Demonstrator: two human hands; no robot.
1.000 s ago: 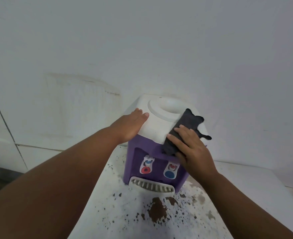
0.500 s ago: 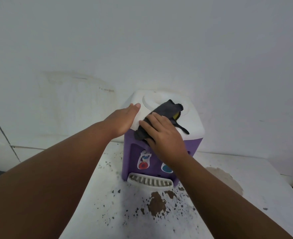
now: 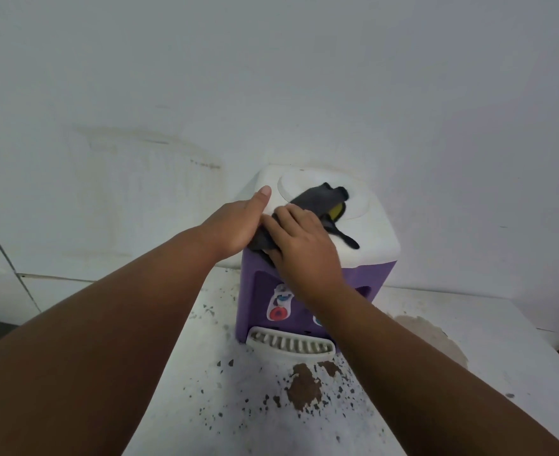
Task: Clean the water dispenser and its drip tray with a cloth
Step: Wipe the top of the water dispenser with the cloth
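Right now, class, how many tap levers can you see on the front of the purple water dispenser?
2. The red-tipped lever sits on the left of the water dispenser front; only a blue sliver of the second peeks out beside the right forearm, which hides the rest.

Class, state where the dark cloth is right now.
The dark cloth lies on the dispenser's white top, under the right hand, beside the left hand.

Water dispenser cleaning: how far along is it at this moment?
Nothing looks finished. In hand: the right hand presses the dark cloth on the water dispenser's white top, while the left hand lies flat on its left edge. Left: the purple front and the drip tray, not being wiped now; brown spots lie just before it.
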